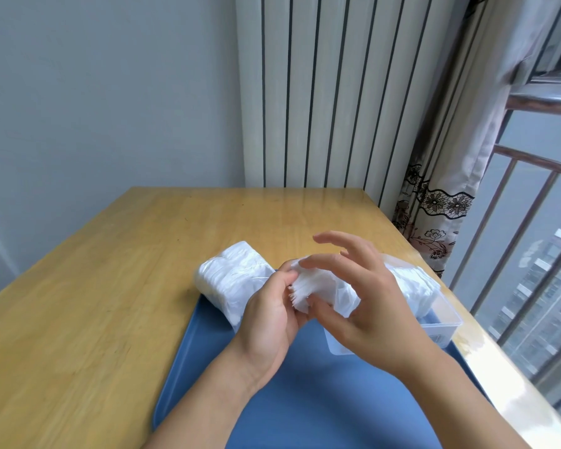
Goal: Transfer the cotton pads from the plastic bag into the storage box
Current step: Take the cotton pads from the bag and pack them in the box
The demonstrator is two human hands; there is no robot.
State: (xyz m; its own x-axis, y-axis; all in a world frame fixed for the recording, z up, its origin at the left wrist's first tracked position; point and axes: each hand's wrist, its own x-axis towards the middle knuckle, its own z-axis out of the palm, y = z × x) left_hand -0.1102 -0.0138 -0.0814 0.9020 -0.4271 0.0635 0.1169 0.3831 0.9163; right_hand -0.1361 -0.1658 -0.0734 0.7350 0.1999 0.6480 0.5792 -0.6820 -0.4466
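My left hand (269,315) grips a small stack of white cotton pads (308,286) by its near edge, held above the blue tray (292,400). My right hand (360,306) is at the stack's right side, thumb under it and fingers spread apart above it. To the left lies a clear plastic bag (230,277) full of white cotton pads, half on the tray and half on the table. To the right, partly behind my right hand, stands the clear storage box (434,319), with several pads (412,283) stacked inside it.
The wooden table (110,286) stretches to the left and back. A striped curtain and a patterned curtain (434,205) hang behind it. A window with metal bars (531,254) runs close along the table's right edge.
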